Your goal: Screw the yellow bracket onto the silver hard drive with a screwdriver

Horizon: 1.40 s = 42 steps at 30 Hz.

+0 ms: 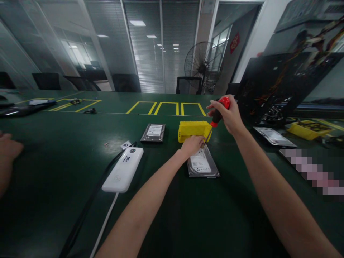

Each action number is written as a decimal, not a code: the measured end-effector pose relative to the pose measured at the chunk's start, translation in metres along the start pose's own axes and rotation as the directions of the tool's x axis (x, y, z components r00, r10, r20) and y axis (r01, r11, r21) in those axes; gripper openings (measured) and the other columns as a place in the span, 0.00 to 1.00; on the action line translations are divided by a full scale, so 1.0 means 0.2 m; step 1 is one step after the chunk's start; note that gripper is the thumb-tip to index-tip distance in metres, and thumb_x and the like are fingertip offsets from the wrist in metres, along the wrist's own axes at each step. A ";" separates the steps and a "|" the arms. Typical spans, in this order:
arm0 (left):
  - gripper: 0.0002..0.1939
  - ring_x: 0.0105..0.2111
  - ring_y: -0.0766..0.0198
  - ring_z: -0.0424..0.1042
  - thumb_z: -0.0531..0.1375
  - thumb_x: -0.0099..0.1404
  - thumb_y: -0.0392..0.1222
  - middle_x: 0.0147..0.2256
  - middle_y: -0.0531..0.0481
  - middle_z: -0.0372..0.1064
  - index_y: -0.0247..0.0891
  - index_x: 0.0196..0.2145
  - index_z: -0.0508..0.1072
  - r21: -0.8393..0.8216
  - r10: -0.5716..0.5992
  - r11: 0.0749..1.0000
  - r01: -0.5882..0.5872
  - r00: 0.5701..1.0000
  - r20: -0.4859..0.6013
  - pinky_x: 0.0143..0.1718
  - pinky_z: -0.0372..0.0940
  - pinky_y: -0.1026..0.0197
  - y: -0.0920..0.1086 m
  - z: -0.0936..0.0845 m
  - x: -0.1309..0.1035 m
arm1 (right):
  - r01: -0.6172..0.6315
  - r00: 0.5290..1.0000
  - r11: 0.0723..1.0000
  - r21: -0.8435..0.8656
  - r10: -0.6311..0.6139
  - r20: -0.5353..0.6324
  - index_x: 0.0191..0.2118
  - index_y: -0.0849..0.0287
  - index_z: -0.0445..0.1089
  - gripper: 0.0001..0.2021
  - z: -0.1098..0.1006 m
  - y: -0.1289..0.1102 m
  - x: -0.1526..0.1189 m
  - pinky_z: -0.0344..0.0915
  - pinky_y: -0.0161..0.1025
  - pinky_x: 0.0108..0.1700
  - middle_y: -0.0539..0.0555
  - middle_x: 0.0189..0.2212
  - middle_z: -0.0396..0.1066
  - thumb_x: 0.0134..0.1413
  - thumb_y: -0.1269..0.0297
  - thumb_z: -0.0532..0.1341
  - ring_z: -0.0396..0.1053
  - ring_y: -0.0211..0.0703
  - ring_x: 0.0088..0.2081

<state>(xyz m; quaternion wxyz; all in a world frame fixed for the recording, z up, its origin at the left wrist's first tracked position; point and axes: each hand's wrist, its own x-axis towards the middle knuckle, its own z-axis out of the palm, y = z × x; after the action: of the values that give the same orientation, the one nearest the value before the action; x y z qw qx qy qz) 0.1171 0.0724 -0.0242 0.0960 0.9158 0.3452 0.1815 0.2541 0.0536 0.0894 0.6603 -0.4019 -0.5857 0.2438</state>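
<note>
A silver hard drive with a white label lies on the green table in front of me. Over its far end, my left hand is closed, with curled fingers gripping the drive near the screwdriver's tip. My right hand is wrapped around the red and black handle of a screwdriver, held at a slant. Its shaft points down to the drive's far end, where my left fingers partly hide the tip. Right behind the drive stands a yellow plastic bin.
Left of the bin lies another hard drive. A white power bank with a cable is nearer. Another person's hand shows at the left edge. At right are a third drive, a yellow tray and a black computer case.
</note>
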 end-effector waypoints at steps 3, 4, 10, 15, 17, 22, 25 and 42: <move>0.18 0.46 0.60 0.70 0.44 0.72 0.40 0.48 0.42 0.70 0.37 0.53 0.67 -0.008 0.010 1.000 -0.010 1.000 -0.008 0.46 0.65 0.58 -0.01 0.00 0.00 | 0.040 0.999 0.999 -0.037 -0.040 0.005 0.32 0.53 0.61 0.17 -0.01 0.01 0.00 0.69 0.35 0.23 0.46 0.22 0.67 0.42 0.51 0.67 0.67 0.34 0.20; 0.18 0.46 0.60 0.70 0.44 0.72 0.40 0.49 0.42 0.70 0.37 0.53 0.67 -0.011 0.013 1.000 -0.013 1.000 -0.011 0.45 0.65 0.58 -0.01 0.01 0.00 | 0.040 0.999 0.999 -0.032 -0.040 0.010 0.33 0.53 0.62 0.17 -0.01 0.01 0.01 0.69 0.35 0.22 0.45 0.21 0.65 0.43 0.50 0.66 0.66 0.34 0.19; 0.18 0.46 0.59 0.70 0.45 0.71 0.40 0.48 0.45 0.70 0.38 0.53 0.67 -0.036 0.005 0.999 -0.006 0.999 -0.033 0.45 0.66 0.58 -0.02 0.01 0.00 | -0.043 0.997 0.998 0.044 0.040 0.069 0.36 0.52 0.64 0.16 -0.01 0.04 0.02 0.70 0.34 0.24 0.46 0.23 0.63 0.49 0.45 0.59 0.67 0.34 0.22; 0.18 0.45 0.58 0.70 0.45 0.71 0.40 0.47 0.43 0.71 0.37 0.52 0.69 -0.042 0.008 0.999 -0.009 0.999 -0.040 0.43 0.66 0.58 -0.01 0.00 0.00 | -0.006 1.000 1.000 0.020 0.006 0.018 0.33 0.53 0.57 0.18 0.01 0.02 0.00 0.71 0.35 0.29 0.45 0.26 0.66 0.45 0.50 0.65 0.68 0.33 0.24; 0.18 0.45 0.58 0.70 0.45 0.71 0.40 0.47 0.43 0.71 0.37 0.52 0.69 -0.042 0.009 0.999 -0.010 0.999 -0.037 0.43 0.66 0.59 -0.01 0.00 0.00 | -0.021 1.000 0.999 0.030 0.021 0.015 0.33 0.53 0.55 0.20 0.01 0.02 0.00 0.71 0.36 0.30 0.45 0.26 0.67 0.44 0.51 0.66 0.68 0.33 0.24; 0.18 0.46 0.59 0.70 0.45 0.71 0.40 0.48 0.44 0.70 0.38 0.53 0.67 -0.026 0.015 1.000 -0.015 1.000 -0.027 0.45 0.66 0.59 -0.01 0.01 0.00 | -0.047 0.999 0.997 0.066 0.047 -0.001 0.34 0.52 0.57 0.19 0.00 0.04 0.02 0.70 0.36 0.29 0.43 0.22 0.61 0.43 0.51 0.66 0.62 0.32 0.21; 0.18 0.46 0.59 0.70 0.45 0.71 0.40 0.48 0.44 0.70 0.39 0.53 0.67 -0.021 0.009 1.000 -0.009 1.000 -0.025 0.45 0.66 0.59 -0.01 0.01 0.00 | -0.072 0.997 0.991 0.112 0.070 0.018 0.35 0.52 0.60 0.17 -0.01 0.05 0.03 0.70 0.36 0.29 0.45 0.24 0.61 0.47 0.46 0.61 0.63 0.32 0.22; 0.18 0.45 0.58 0.71 0.45 0.71 0.39 0.47 0.43 0.71 0.38 0.52 0.68 -0.012 0.001 1.000 -0.001 1.000 -0.028 0.44 0.66 0.59 0.00 -0.01 0.00 | -0.092 0.996 0.980 0.179 0.088 0.026 0.34 0.53 0.60 0.17 0.01 0.04 0.01 0.69 0.36 0.29 0.44 0.23 0.63 0.46 0.49 0.63 0.63 0.32 0.22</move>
<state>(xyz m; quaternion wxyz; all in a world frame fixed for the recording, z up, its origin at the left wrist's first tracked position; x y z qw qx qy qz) 0.1166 0.0712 -0.0230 0.0966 0.9128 0.3449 0.1962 0.2546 0.0598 0.0848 0.6770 -0.3644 -0.5483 0.3290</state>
